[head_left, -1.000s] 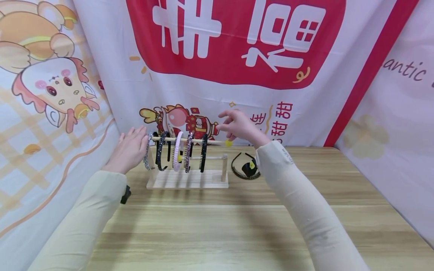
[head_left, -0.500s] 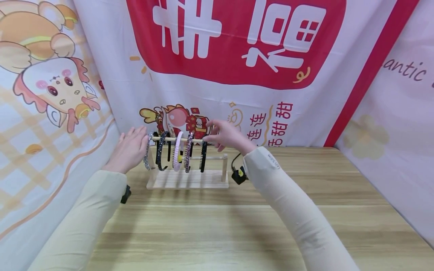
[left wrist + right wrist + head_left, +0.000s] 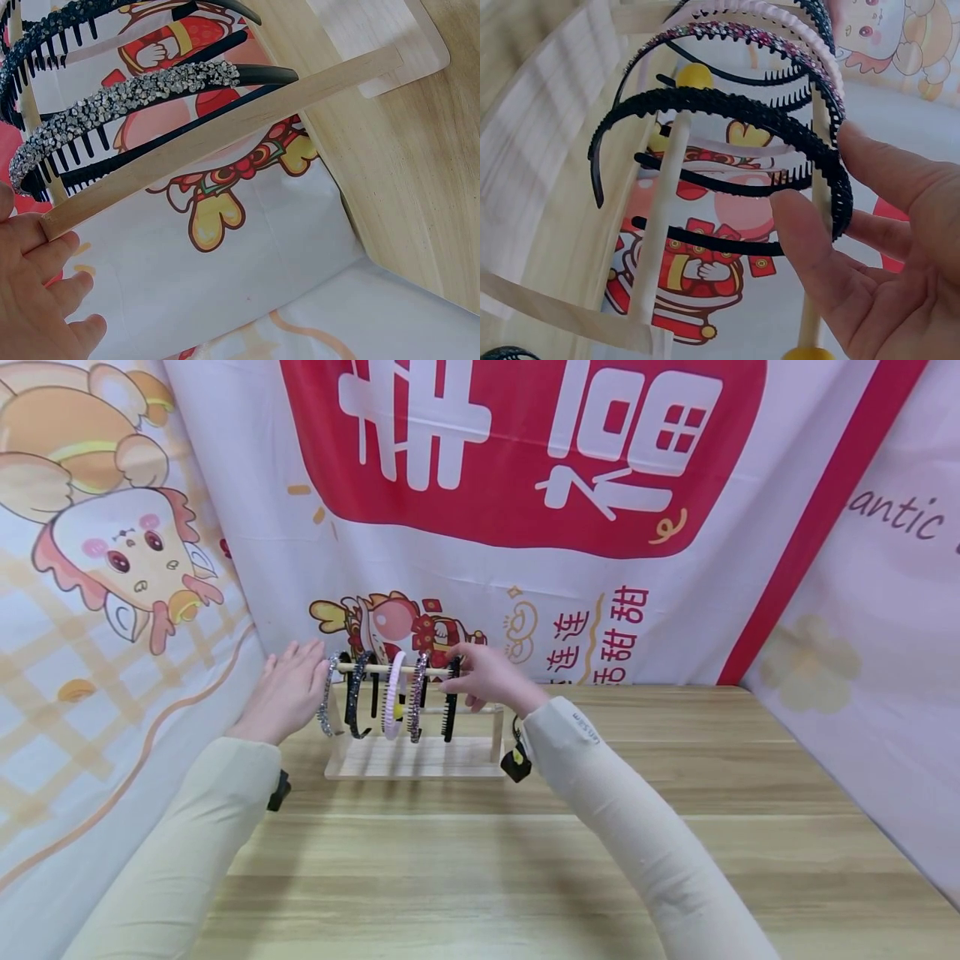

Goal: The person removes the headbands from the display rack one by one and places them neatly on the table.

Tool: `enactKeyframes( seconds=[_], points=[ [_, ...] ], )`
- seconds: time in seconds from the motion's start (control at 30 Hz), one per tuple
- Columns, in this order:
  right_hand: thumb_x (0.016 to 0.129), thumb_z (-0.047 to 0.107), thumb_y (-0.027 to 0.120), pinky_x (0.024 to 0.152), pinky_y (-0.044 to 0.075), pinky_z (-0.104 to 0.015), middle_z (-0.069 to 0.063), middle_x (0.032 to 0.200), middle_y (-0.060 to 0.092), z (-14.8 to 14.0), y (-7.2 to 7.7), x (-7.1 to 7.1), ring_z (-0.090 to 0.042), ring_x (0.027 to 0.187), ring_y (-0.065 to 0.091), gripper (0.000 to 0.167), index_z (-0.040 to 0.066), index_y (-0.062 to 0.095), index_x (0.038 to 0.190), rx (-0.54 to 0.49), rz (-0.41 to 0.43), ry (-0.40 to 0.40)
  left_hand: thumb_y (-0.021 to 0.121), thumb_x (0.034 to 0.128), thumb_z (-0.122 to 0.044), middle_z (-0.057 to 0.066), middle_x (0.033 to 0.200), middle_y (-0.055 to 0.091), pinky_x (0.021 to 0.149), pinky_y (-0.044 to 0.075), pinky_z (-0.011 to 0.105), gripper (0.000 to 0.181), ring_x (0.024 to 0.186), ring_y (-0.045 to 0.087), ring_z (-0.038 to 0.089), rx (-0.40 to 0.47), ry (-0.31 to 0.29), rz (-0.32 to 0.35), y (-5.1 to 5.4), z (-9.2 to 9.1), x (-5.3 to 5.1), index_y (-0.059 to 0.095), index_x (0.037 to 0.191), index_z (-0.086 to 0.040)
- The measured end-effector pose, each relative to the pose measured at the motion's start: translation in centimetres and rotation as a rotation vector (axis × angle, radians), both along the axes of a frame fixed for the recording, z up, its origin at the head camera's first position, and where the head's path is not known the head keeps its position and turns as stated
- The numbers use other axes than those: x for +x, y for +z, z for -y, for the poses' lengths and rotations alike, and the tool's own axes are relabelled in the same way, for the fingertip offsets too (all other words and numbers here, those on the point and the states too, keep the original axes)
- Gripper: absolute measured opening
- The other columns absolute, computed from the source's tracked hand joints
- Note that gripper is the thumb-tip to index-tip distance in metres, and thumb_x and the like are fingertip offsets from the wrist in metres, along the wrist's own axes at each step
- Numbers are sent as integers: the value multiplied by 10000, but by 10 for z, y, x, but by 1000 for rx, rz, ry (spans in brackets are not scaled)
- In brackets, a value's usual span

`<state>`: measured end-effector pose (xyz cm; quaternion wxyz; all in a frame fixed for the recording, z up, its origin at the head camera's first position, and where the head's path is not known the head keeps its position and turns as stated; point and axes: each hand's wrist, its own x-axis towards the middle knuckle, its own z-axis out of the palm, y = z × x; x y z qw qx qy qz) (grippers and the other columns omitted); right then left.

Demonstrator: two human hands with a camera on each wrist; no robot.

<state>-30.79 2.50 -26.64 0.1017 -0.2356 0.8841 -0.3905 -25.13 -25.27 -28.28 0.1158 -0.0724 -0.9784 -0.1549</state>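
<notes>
White fabric walls printed with red and orange cartoon figures (image 3: 255, 543) rise behind and beside a pale, wood-grained desk (image 3: 390, 877). Two cream long sleeves (image 3: 637, 827) reach over it. Near the back wall stands a light wooden rack with a flat base (image 3: 408, 764). The hands are well apart, one at each side: the left hand (image 3: 281, 693) rests its fingers, uncurled, against the rack's left upright, while the right hand (image 3: 495, 677) has thumb and fingers bent about a black, textured, toothed headband (image 3: 450, 714); whether they clamp it I cannot tell. That headband hangs rightmost on the upper rod. Left of it hang, in order, a multicoloured sequined headband (image 3: 416, 706), a pale pink ridged headband (image 3: 390, 706), a dark glittery headband (image 3: 353, 702) and a silver crystal-studded headband (image 3: 127, 97), nearest the left hand. A round yellow knob (image 3: 695, 77) caps the lower rod.
</notes>
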Motion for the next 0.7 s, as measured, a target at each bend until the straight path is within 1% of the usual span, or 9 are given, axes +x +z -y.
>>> enactKeyframes(
  seconds=[0.1, 0.3, 0.4, 0.53, 0.7],
  points=[
    [815, 203, 715, 563, 559, -343, -128, 1033, 551, 1, -3, 1, -232, 607, 616, 502, 98, 499, 1255, -7, -2, -2, 132, 1011, -336, 231, 1484, 130, 1063, -92, 521, 569, 1346, 15, 420, -1, -1, 0, 0, 0, 0, 166, 1435, 42],
    [829, 169, 699, 541, 554, -305, -131, 814, 580, 3, -5, 1, -225, 571, 617, 516, 87, 481, 1289, 13, -24, -4, 97, 1003, -371, 232, 1483, 129, 1063, -89, 522, 602, 1345, 14, 422, -5, -4, 3, -1, 0, -1, 165, 1435, 43],
    [838, 134, 684, 517, 546, -277, -123, 770, 586, 3, -6, 1, -221, 552, 614, 516, 82, 472, 1306, 27, -29, 0, 94, 1002, -374, 232, 1483, 127, 1062, -89, 524, 606, 1345, 14, 423, -5, -5, 5, -2, 0, -1, 165, 1434, 45],
    [841, 98, 672, 509, 546, -279, -138, 797, 564, 1, -5, 0, -228, 544, 606, 516, 76, 469, 1315, 8, -20, 4, 101, 1004, -369, 231, 1484, 127, 1062, -90, 524, 601, 1345, 13, 424, -2, -6, 3, -2, 0, -1, 167, 1433, 46],
    [855, 61, 644, 528, 556, -314, -143, 941, 522, -4, -1, -1, -233, 549, 595, 533, 91, 432, 1343, -31, -20, -1, 120, 1009, -347, 232, 1483, 131, 1061, -89, 525, 581, 1344, 17, 425, 2, -8, -3, -2, 0, -1, 170, 1432, 48]
  ],
)
